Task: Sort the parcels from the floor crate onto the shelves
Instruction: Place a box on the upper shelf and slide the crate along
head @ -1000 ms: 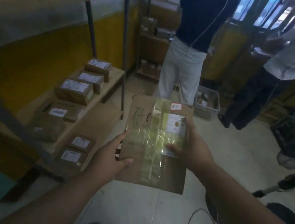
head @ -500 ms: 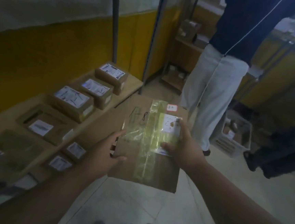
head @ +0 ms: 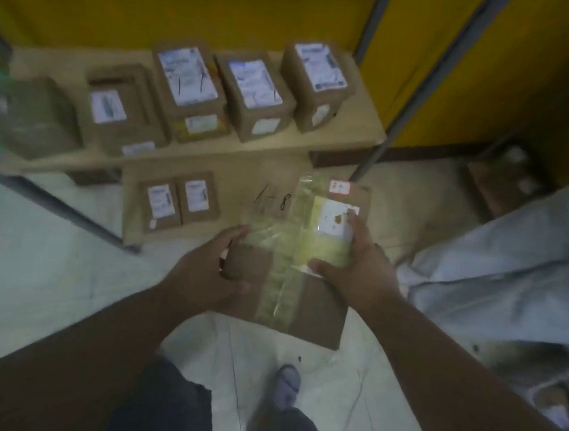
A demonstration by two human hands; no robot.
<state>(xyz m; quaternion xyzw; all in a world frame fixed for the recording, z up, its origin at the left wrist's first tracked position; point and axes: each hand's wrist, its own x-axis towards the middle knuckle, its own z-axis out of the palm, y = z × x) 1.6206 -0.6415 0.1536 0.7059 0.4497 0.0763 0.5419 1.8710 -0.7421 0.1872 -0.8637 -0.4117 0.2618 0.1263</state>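
Both hands grip a flat taped parcel (head: 293, 250) above the floor: the left hand (head: 202, 277) curls round its left edge, the right hand (head: 357, 266) its right edge. Labelled boxes (head: 252, 92) sit on the shelf (head: 363, 119) beyond.

Dim, murky indoor light, motion blur throughout, wide-angle bending at the edges, faint sheen on floor (head: 31, 262).

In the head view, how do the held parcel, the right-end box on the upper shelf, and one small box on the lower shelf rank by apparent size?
1. Held parcel, though nearest the camera.
2. Right-end box.
3. Small lower-shelf box.
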